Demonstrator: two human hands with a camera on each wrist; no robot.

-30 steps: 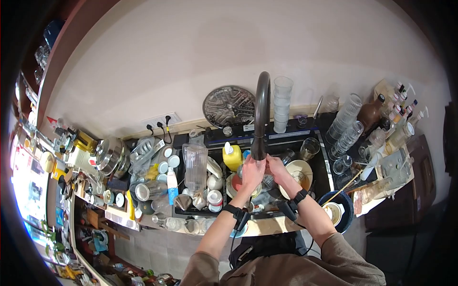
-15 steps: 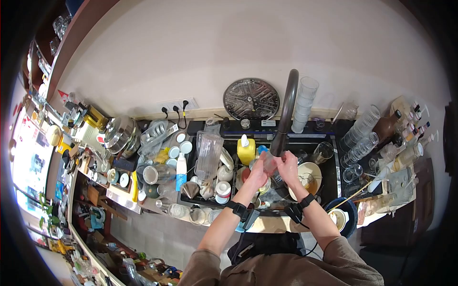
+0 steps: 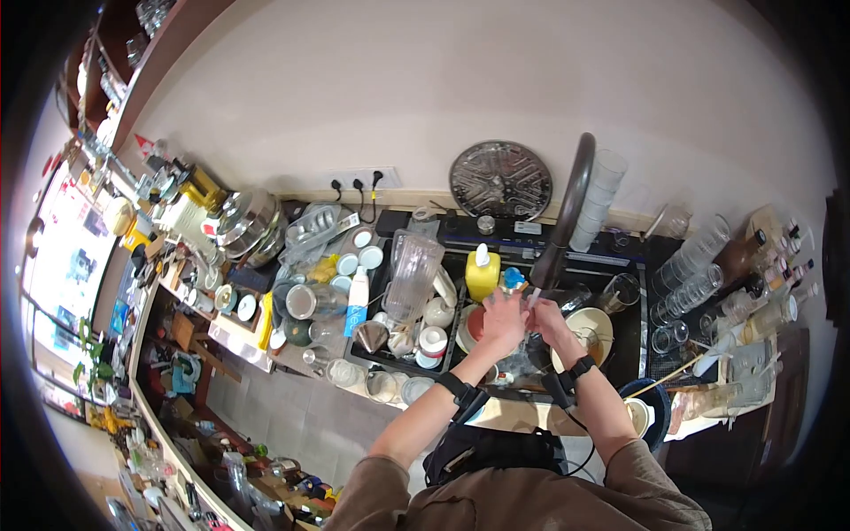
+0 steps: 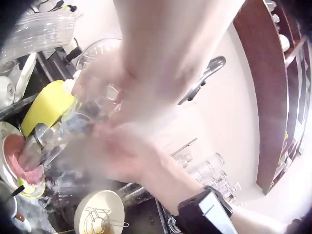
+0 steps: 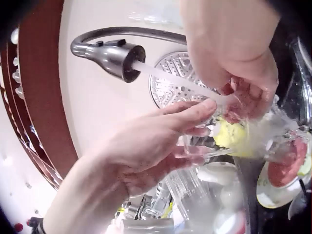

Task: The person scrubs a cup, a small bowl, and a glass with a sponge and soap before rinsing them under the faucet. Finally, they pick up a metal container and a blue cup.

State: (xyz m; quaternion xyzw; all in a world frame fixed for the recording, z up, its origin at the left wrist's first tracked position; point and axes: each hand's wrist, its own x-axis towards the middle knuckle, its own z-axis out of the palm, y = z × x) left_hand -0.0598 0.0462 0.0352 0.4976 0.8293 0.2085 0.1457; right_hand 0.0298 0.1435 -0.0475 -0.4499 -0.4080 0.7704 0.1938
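My left hand (image 3: 502,320) and right hand (image 3: 551,323) are close together over the sink, below the dark curved faucet (image 3: 580,190). In the right wrist view, a white stream of water (image 5: 170,79) runs from the spout onto the hands and splashes. A clear, glass-like piece (image 5: 214,152) shows at the left hand's fingers, which grip it with the thumb above. The right hand's fingers are curled close beside it, right in the water; I cannot tell whether they hold it too. Splash and blur hide much of the piece.
Behind the hands stands a yellow pump bottle (image 3: 482,276). Also in the sink are a cream bowl (image 4: 84,214) with a wire utensil (image 4: 100,220) and a pink round thing (image 5: 287,163) on a plate. Stacked glasses (image 3: 689,265) and jars crowd both sides.
The head view has turned left, so the scene sits farther right. My hands have dropped slightly away from the spout and moved left of it; the water stream now shows above them.
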